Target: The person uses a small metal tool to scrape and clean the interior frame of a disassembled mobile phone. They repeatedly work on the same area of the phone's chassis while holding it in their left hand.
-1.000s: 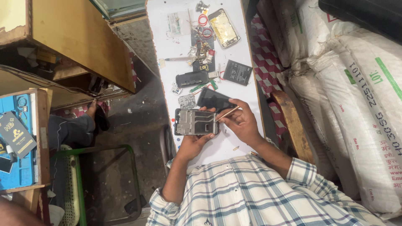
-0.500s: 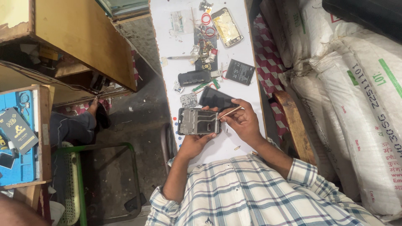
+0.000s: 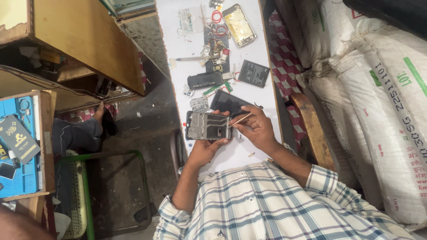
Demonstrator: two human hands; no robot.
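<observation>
Lying open-backed on the near stretch of the white bench (image 3: 267,84), at about 6 o'clock of the bench top, was the phone frame (image 3: 208,126). Gripped from below by the left hand (image 3: 205,149), fingers curled up around its lower long edge, thumb end hidden behind the frame. Pinched between thumb and forefinger of the right hand (image 3: 257,129) was a thin wooden stick (image 3: 241,118), its tip touching the frame's 3 o'clock corner. Just beyond, at 1 o'clock of the frame, lay a dark phone screen (image 3: 227,102), partly covered by the right fingers. Beside it at 11 o'clock sat a small metal shield plate (image 3: 199,104). Farther up the bench, toward 12 o'clock: a black cover piece (image 3: 204,81), a flat black battery (image 3: 253,73), a gold-backed phone (image 3: 239,25) and a heap of small parts too tiny to tell apart. Little bare bench left around the frame: only a narrow strip at 6 o'clock, cut off by the checked shirt sleeves (image 3: 284,204). Crowded at 3 o'clock by a wooden armrest (image 3: 311,129) and stacked white sacks (image 3: 382,111). Dropped away at 9 o'clock to a concrete floor, with a green chair frame (image 3: 84,186) and wooden shelving (image 3: 84,40) well apart. Bench far end cut off by the picture's top edge.
</observation>
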